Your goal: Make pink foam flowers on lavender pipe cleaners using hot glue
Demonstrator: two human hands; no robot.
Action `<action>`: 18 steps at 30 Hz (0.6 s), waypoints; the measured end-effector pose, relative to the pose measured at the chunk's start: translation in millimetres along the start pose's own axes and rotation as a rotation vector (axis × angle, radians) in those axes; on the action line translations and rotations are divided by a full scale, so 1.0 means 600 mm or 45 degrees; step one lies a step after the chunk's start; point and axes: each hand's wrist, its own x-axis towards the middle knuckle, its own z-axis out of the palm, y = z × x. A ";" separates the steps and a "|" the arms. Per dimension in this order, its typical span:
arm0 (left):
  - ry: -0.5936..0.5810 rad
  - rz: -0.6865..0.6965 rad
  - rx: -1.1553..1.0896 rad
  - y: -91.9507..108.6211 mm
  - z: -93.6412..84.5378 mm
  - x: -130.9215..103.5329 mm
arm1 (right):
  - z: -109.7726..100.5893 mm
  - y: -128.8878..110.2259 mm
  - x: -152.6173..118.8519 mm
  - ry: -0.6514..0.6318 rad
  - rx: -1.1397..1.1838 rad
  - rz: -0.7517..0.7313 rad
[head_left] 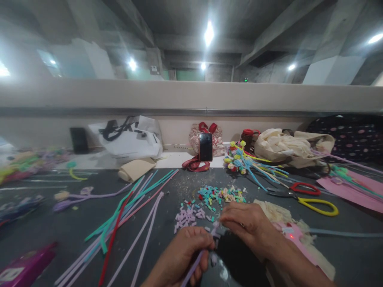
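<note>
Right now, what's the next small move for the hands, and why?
Probably pinch the small lilac piece with the right hand and seat it. The left hand grips the lilac stem, giving support, and the right fingertips are right by that piece; whether they touch it isn't clear.

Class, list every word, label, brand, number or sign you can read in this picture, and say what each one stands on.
No text can be read for certain.
White bag: bold dark print, creased and unreadable.
Magenta device, lower left: pale label, blurred.
Pink device, right: small white label, too small.
Red strap: faint marks, too small.
Green lit sign, background: too small.
Pale plate on the pillar: too small.
</note>
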 end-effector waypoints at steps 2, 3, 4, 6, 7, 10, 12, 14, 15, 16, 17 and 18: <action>0.006 0.033 -0.048 0.002 0.001 -0.003 | -0.005 -0.001 -0.001 0.066 0.048 -0.014; -0.008 0.048 -0.078 0.003 0.001 -0.005 | -0.007 -0.002 -0.001 0.114 0.083 -0.011; -0.024 0.070 -0.112 0.004 0.001 -0.006 | -0.009 -0.002 -0.001 0.169 0.129 0.010; -0.077 0.096 -0.165 0.004 -0.002 -0.006 | -0.011 -0.004 0.000 0.255 0.280 0.144; -0.113 0.101 -0.176 0.004 -0.005 -0.004 | -0.010 -0.005 0.001 0.275 0.395 0.242; -0.215 0.087 -0.155 -0.002 -0.013 0.005 | -0.001 -0.007 0.003 0.216 0.833 0.451; -0.273 0.087 -0.140 -0.007 -0.017 0.011 | 0.007 -0.009 0.003 0.123 1.052 0.450; -0.301 0.089 -0.135 -0.011 -0.018 0.012 | 0.014 -0.012 0.003 0.058 1.108 0.416; -0.294 0.094 -0.129 -0.011 -0.017 0.009 | 0.015 -0.014 0.002 0.047 1.092 0.394; -0.265 0.103 -0.122 -0.011 -0.015 0.006 | 0.016 -0.015 0.002 0.048 1.060 0.368; -0.223 0.109 -0.113 -0.009 -0.013 0.002 | 0.016 -0.017 0.001 0.060 1.025 0.342; -0.162 0.101 -0.116 -0.007 -0.011 -0.002 | 0.015 -0.018 0.001 0.075 0.995 0.312</action>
